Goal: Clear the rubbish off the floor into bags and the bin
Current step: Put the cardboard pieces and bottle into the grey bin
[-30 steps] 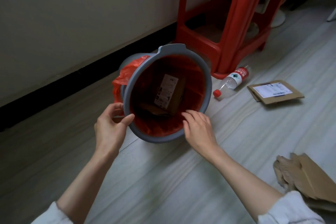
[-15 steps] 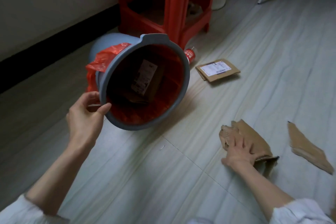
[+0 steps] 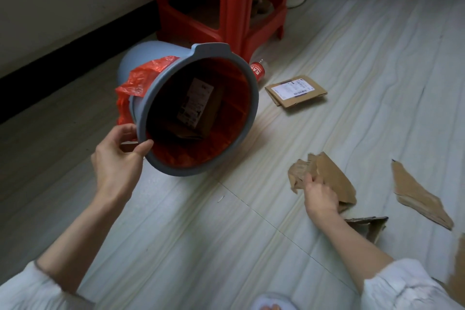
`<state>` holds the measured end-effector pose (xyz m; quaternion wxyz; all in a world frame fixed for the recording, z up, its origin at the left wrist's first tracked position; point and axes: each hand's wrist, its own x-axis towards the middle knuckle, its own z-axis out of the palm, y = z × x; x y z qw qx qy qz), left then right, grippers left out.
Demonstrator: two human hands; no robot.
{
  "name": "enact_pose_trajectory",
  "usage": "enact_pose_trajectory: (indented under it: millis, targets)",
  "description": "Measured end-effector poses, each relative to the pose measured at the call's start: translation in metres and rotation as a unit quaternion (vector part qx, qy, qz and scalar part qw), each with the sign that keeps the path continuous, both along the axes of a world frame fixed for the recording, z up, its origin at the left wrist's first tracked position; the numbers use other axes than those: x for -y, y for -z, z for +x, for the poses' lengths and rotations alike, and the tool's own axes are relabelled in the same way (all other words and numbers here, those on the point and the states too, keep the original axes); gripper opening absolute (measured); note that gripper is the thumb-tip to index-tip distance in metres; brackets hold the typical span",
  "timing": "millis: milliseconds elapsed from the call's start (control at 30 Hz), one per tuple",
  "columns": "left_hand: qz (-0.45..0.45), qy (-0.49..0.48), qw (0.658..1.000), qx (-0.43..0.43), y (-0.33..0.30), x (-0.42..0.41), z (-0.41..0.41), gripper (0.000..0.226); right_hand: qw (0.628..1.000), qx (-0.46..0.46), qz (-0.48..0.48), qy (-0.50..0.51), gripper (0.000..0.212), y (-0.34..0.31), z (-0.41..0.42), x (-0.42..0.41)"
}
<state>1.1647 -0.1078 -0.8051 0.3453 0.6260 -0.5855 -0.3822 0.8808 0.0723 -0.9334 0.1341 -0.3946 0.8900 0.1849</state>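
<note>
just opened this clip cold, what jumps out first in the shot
The grey bin with its red liner, tipped on its side mid-frame with its mouth toward the camera, a labelled box inside; the left hand grips its lower rim. Behind it stands a bright red stool. At right, the right hand grips torn cardboard on the floor, with more scraps nearby.

One bin (image 3: 201, 113), tipped, one red liner bag (image 3: 141, 80). One labelled box (image 3: 198, 108) inside. One bottle (image 3: 258, 70). One flat labelled carton (image 3: 297, 90). Five torn cardboard pieces: (image 3: 329, 178), (image 3: 417, 194), (image 3: 370, 228), (image 3: 459, 262), one partly hidden. One red stool (image 3: 226, 0). Two hands: (image 3: 118, 158), (image 3: 320, 195).
</note>
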Motion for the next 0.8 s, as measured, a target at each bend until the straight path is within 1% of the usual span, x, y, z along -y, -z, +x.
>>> enact_pose_trajectory:
  millis: [100,200,267,333,400,467,500,533,567,633,667,700,800]
  targets:
    - [-0.003,0.007,1.000,-0.002,-0.004,-0.001,0.002,0.023,0.996,0.000,-0.075,-0.049,0.032,-0.022,0.017,0.014]
    - [0.003,0.002,1.000,-0.010,-0.005,-0.001,0.002,0.022,0.985,0.015,-0.158,-0.062,0.031,-0.052,0.028,0.017]
    - [0.005,-0.009,1.000,-0.020,-0.006,-0.002,-0.002,0.022,0.968,0.023,-0.245,-0.042,0.034,-0.074,0.034,0.016]
    - [0.004,-0.016,0.999,-0.029,-0.006,-0.001,-0.006,0.022,0.941,0.022,-0.339,-0.010,0.037,-0.094,0.047,0.017]
    - [0.003,-0.017,0.999,-0.034,-0.004,0.002,-0.007,0.023,0.922,0.049,-0.383,0.002,0.037,-0.109,0.063,0.021]
    - [0.006,-0.011,0.999,-0.032,-0.003,0.007,-0.006,0.023,0.907,0.115,-0.404,0.019,0.032,-0.122,0.073,0.030]
    - [0.008,-0.007,0.999,-0.032,-0.002,0.009,-0.005,0.022,0.893,0.156,-0.419,0.041,0.029,-0.128,0.073,0.037]
    - [0.010,-0.003,0.999,-0.034,-0.001,0.012,-0.004,0.022,0.868,0.203,-0.448,0.076,0.026,-0.133,0.069,0.046]
    - [0.011,-0.001,0.999,-0.036,0.000,0.014,-0.003,0.022,0.829,0.252,-0.485,0.117,0.025,-0.136,0.064,0.058]
    - [0.013,0.005,0.999,-0.038,0.000,0.021,0.000,0.022,0.741,0.336,-0.550,0.190,0.026,-0.135,0.051,0.086]
    - [0.015,0.008,0.999,-0.040,0.000,0.025,0.002,0.022,0.712,0.357,-0.568,0.210,0.026,-0.133,0.048,0.101]
    - [0.017,0.011,0.999,-0.042,0.000,0.028,0.003,0.022,0.699,0.368,-0.572,0.220,0.028,-0.129,0.047,0.114]
    - [0.028,0.005,0.999,-0.045,-0.002,0.032,0.009,0.019,0.694,0.412,-0.546,0.225,0.030,-0.111,0.063,0.155]
